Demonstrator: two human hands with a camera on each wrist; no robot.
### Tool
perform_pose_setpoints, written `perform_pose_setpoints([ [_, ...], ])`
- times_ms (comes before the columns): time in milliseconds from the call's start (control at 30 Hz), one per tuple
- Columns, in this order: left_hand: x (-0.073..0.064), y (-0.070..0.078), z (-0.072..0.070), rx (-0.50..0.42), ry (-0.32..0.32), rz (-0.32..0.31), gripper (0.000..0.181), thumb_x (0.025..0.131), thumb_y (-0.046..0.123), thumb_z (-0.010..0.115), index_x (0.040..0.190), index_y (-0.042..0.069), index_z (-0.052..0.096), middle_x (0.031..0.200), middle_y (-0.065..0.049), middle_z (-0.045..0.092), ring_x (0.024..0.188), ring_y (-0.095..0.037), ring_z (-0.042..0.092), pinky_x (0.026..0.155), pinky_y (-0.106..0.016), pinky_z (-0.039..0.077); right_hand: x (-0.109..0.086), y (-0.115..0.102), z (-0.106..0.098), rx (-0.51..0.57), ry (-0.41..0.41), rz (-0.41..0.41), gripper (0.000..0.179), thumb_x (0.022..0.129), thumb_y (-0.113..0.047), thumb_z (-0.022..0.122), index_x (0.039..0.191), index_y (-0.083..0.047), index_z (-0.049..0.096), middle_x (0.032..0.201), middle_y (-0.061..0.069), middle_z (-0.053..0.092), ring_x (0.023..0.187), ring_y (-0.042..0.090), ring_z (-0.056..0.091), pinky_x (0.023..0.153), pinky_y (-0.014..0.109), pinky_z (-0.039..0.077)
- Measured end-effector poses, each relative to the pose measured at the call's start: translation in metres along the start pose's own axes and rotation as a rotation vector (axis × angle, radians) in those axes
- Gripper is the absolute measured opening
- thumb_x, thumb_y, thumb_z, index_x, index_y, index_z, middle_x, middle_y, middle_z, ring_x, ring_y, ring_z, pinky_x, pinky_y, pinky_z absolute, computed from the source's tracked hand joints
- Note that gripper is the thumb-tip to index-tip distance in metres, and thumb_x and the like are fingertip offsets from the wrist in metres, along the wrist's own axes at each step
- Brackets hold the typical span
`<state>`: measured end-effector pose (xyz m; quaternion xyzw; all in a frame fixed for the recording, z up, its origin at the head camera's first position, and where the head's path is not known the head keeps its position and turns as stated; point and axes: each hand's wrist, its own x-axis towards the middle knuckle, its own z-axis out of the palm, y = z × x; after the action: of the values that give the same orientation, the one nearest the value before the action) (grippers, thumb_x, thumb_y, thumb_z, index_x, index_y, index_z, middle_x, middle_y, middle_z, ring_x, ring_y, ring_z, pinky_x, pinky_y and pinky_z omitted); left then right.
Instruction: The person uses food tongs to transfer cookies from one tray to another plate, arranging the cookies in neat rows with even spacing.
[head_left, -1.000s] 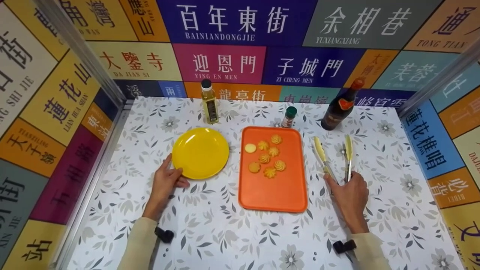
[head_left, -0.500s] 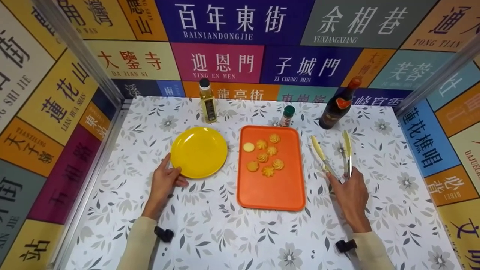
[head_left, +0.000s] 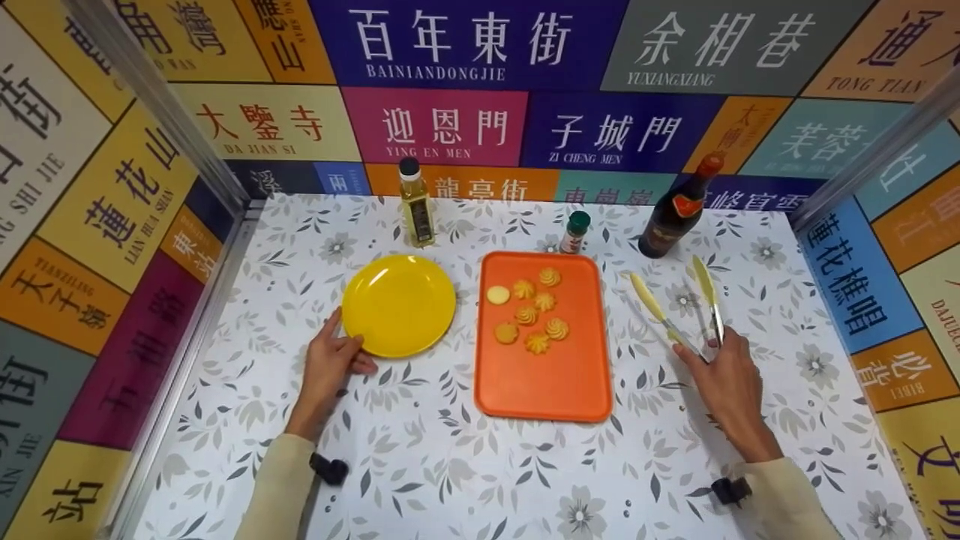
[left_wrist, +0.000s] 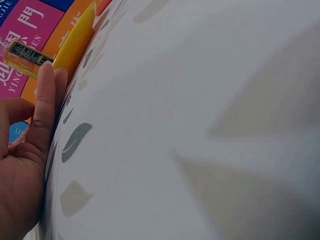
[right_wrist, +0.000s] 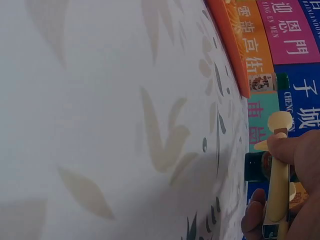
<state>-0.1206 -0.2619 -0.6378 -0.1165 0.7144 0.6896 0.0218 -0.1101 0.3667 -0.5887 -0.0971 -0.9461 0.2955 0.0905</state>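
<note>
My left hand (head_left: 331, 358) touches the lower left rim of a yellow plate (head_left: 397, 304), which lies flat on the patterned table. In the left wrist view, a straight finger reaches up to the rim of the plate (left_wrist: 77, 45). My right hand (head_left: 726, 382) holds metal tongs (head_left: 712, 300) with pale yellow tips, arms spread apart and nothing between them. The tongs (right_wrist: 279, 190) also show in the right wrist view, gripped between thumb and fingers. Between the hands lies an orange tray (head_left: 544, 386) with several small cookies (head_left: 526, 315) on its far half.
Along the back stand an oil bottle (head_left: 417, 214) on the left, a small green-capped shaker (head_left: 576, 232) behind the tray and a dark red-topped bottle (head_left: 671, 217) beyond the tongs. Sign-covered panels (head_left: 465, 127) close off the back and both sides of the table.
My right hand has shifted to the right with the tongs, whose tips now lean further left. My left hand keeps its place at the plate; the cookies are unmoved.
</note>
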Motion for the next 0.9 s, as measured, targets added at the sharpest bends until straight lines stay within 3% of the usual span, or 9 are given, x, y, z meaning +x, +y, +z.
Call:
perform_pose_setpoints([
  [133,0.000,-0.001,0.000,0.009,-0.002,-0.002,0.073,0.113,0.014,0.062,0.177,0.015,0.026,0.087,-0.028,0.076,0.066,-0.030,0.078,0.069,-0.038,0.070,0.002,0.002,-0.008,-0.010,-0.037,-0.011,0.070,0.102,-0.044,0.080,0.135,0.013,0.054,0.122,0.032,0.056,0.095,0.052,0.062,0.073,0.064,0.049],
  [333,-0.002,-0.002,0.001,-0.005,-0.003,0.012,0.073,0.113,0.011,0.062,0.177,0.014,0.026,0.085,-0.026,0.076,0.064,-0.029,0.077,0.068,-0.039,0.070,0.006,0.003,-0.013,-0.017,-0.026,-0.044,0.063,0.099,-0.040,0.084,0.126,0.011,0.059,0.108,0.026,0.057,0.081,0.037,0.060,0.063,0.046,0.043],
  [667,-0.002,-0.002,0.002,-0.028,-0.006,0.020,0.073,0.113,0.010,0.062,0.176,0.013,0.026,0.086,-0.028,0.076,0.064,-0.028,0.077,0.067,-0.040,0.070,0.009,0.004,-0.022,-0.021,-0.033,-0.065,0.063,0.096,-0.041,0.086,0.122,0.011,0.063,0.110,0.030,0.064,0.086,0.043,0.062,0.069,0.050,0.047],
  [900,-0.001,-0.001,0.002,-0.014,-0.006,0.029,0.073,0.113,0.010,0.061,0.176,0.011,0.024,0.085,-0.028,0.075,0.065,-0.029,0.077,0.067,-0.038,0.070,0.010,0.003,-0.028,-0.006,-0.081,-0.040,0.072,0.097,-0.049,0.083,0.129,0.012,0.063,0.115,0.029,0.066,0.094,0.043,0.063,0.075,0.048,0.049],
])
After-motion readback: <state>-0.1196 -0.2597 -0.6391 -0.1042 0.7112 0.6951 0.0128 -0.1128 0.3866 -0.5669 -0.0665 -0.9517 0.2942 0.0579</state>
